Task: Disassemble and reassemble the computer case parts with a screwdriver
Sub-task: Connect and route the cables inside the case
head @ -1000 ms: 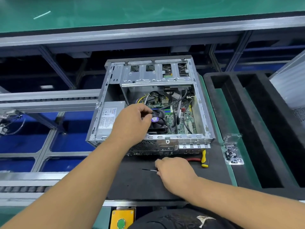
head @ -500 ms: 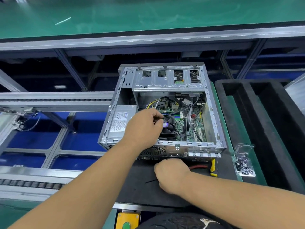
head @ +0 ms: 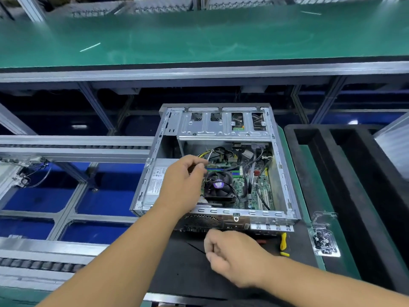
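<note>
The open computer case [head: 285, 187] lies on a black mat [head: 177, 273], showing its motherboard and a black CPU fan [head: 220, 185]. My left hand [head: 182, 185] hovers inside the case just left of the fan. Its fingers are curled, with the thumb against the forefinger, and I can see nothing between the fingertips. In front of the case, my right hand [head: 232, 255] rests on the mat and grips a screwdriver. Only the thin dark shaft [head: 195, 248] shows, poking out to the left.
Pliers with red and yellow handles [head: 283, 241] lie on the mat right of my right hand. A clear plastic box of screws [head: 324, 242] sits on the green strip beyond them. A black foam tray [head: 354, 196] stands at the right, and conveyor rails [head: 66, 149] run at the left.
My left hand has lifted off the fan and drawn back to its upper left, fingertips pinched together. The right hand stays on the mat with the screwdriver. The camera has tilted.
</note>
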`<control>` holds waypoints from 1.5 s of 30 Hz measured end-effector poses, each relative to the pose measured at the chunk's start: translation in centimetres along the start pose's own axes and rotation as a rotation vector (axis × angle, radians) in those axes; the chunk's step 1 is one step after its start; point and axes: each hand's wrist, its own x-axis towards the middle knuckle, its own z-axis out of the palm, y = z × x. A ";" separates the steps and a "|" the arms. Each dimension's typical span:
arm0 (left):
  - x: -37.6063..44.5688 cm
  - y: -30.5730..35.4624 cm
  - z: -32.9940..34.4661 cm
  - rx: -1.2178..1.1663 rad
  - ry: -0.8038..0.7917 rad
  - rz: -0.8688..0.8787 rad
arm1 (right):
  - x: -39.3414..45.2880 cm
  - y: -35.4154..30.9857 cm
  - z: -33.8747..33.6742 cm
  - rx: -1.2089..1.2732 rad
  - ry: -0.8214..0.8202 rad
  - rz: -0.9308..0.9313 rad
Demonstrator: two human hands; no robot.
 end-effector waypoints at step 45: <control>4.3 3.5 9.6 0.333 -0.485 -0.191 | 1.0 3.9 -15.5 1.134 0.889 0.383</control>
